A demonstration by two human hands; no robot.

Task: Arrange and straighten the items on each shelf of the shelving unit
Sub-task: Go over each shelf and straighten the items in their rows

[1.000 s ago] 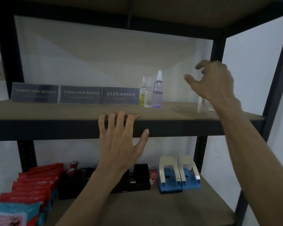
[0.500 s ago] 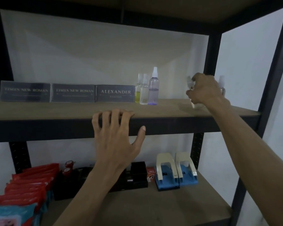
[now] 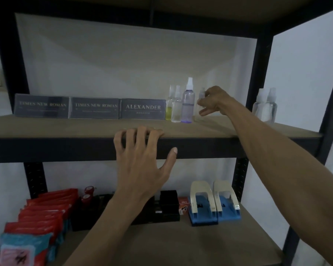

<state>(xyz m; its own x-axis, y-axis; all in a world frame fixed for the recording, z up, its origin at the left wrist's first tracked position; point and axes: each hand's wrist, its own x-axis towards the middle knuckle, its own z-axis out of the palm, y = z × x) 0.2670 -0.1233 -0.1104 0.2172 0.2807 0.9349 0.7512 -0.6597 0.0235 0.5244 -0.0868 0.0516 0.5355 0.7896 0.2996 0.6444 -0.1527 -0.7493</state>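
right hand [image 3: 213, 101] grips clear bottle [image 3: 201, 94] upright, nozzle up, beside purple bottle [image 3: 187, 104].

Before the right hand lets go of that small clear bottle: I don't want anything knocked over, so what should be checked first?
1. Grip: right hand pinches the small clear bottle: ok.
2. Its base down on the shelf: cannot tell, blurred behind the fingers.
3. Neighbouring purple bottle upright: ok.
4. Support: left hand rests on the shelf's front edge, away from the bottles: ok.
5. The two clear bottles at the right end stand apart from the group: not ok.
6. Row of name plates straight: ok.
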